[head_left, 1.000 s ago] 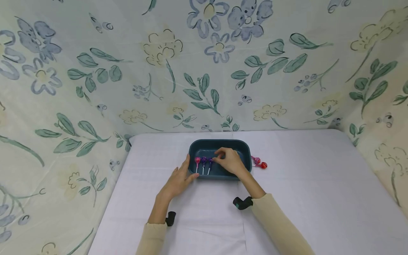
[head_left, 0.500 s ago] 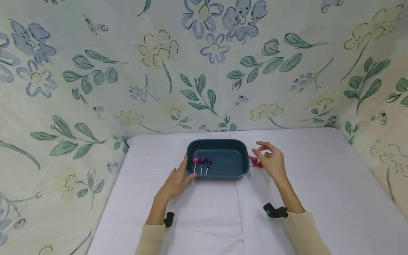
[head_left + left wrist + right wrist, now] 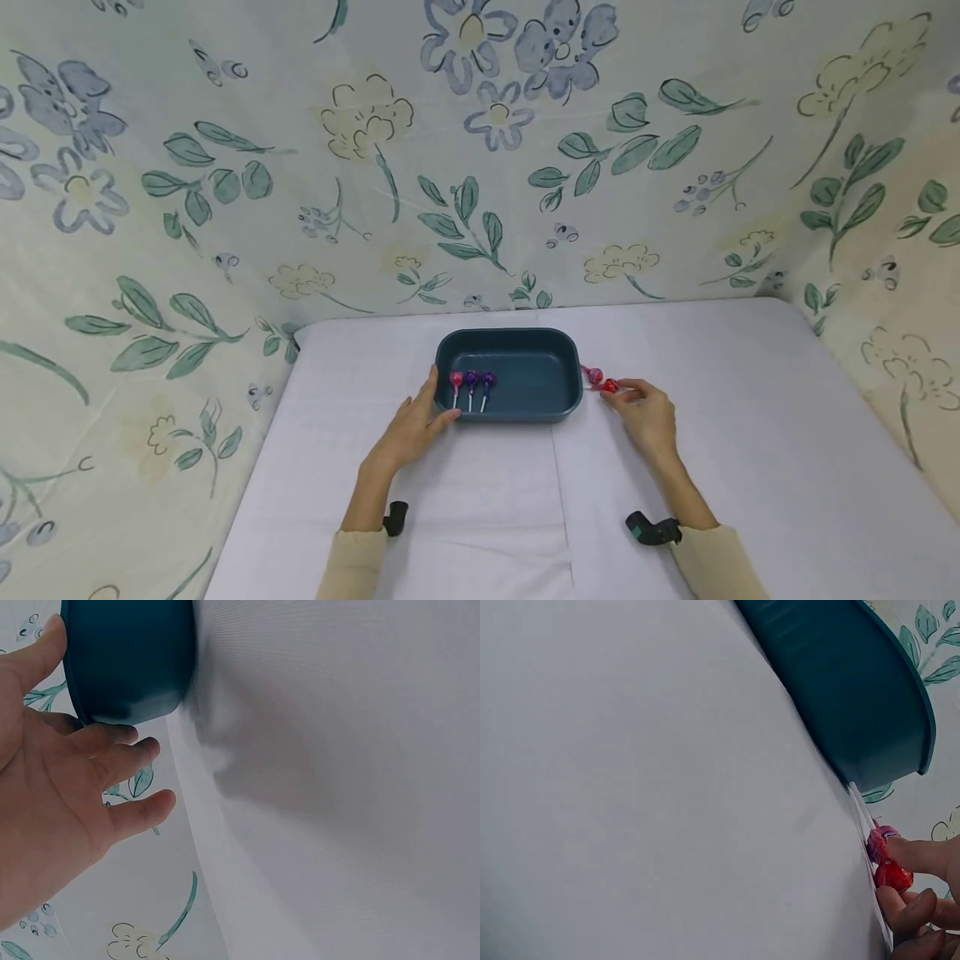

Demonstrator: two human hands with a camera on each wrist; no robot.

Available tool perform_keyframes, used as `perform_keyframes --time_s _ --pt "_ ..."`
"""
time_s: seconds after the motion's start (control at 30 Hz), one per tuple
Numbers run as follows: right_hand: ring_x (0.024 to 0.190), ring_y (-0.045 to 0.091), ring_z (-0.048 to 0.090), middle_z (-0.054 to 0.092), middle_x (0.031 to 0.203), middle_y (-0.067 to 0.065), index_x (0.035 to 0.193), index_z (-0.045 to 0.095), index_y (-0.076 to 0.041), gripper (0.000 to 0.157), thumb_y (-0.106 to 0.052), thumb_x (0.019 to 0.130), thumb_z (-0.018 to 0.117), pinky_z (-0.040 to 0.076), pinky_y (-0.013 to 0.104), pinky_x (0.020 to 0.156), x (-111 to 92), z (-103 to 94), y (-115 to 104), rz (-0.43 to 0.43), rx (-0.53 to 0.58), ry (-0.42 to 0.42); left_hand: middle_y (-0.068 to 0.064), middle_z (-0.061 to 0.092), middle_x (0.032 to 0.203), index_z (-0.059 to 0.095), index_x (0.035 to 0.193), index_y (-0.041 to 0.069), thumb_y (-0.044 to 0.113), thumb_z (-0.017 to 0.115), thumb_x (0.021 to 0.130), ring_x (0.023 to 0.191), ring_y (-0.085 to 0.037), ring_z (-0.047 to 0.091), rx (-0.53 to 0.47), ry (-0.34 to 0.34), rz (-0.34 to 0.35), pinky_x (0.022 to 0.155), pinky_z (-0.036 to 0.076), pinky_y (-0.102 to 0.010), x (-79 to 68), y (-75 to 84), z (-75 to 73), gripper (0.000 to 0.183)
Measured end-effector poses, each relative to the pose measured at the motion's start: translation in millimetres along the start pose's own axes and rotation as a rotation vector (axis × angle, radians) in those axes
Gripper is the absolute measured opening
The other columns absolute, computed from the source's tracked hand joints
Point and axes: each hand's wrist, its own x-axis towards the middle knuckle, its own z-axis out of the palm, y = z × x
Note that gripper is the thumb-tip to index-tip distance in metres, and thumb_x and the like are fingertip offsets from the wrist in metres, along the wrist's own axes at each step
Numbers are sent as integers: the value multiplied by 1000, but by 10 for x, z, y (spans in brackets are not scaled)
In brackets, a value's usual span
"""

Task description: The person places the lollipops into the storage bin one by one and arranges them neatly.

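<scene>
A dark teal tray (image 3: 536, 379) stands on the table. Its left part holds one pink lollipop (image 3: 456, 379) and two purple lollipops (image 3: 471, 377), side by side with sticks toward the front. My left hand (image 3: 408, 432) rests against the tray's left front corner, fingers extended along the end and thumb at the front wall. Just right of the tray lie a red lollipop (image 3: 894, 877) and a pink-purple lollipop (image 3: 595, 375), sticks toward the tray. My right hand (image 3: 649, 418) pinches the red lollipop's head between thumb and finger; the pink-purple one touches it.
A white cloth covers the table (image 3: 480, 500), with a crease running toward the front. Behind and beside it hangs a floral-patterned curtain (image 3: 420, 242). A black wrist camera (image 3: 652, 530) sits on my right wrist.
My right hand has left the tray's inside, moved right and come down to the red lollipop. The left hand stays at the tray. The whole head view has shifted slightly.
</scene>
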Motion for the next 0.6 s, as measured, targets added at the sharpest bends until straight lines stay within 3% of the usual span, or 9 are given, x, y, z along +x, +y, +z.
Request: perform_keyframes --time_s 0.17,0.33,0.6 --pt "72 23 59 73 86 19 114 75 0 35 -25 90 82 38 26 55 25 62 -7 -30 -25 52 -15 12 173 4 166 5 42 57 106 160 -35 21 -8 16 9 130 11 -63 -2 -12 3 88" --pt "68 16 58 75 90 19 111 76 0 31 -23 91 81 39 24 54 63 59 18 -51 -22 71 -15 12 173 5 166 5 42 58 106 160 -35 21 -3 16 7 130 12 -63 -3 -14 6 89" --pt "43 11 61 75 107 22 118 72 0 29 -19 96 76 42 20 38 106 22 30 -66 126 25 -15 12 174 4 166 5 41 58 106 161 -34 20 -11 11 3 130 11 -63 -9 -6 -1 89"
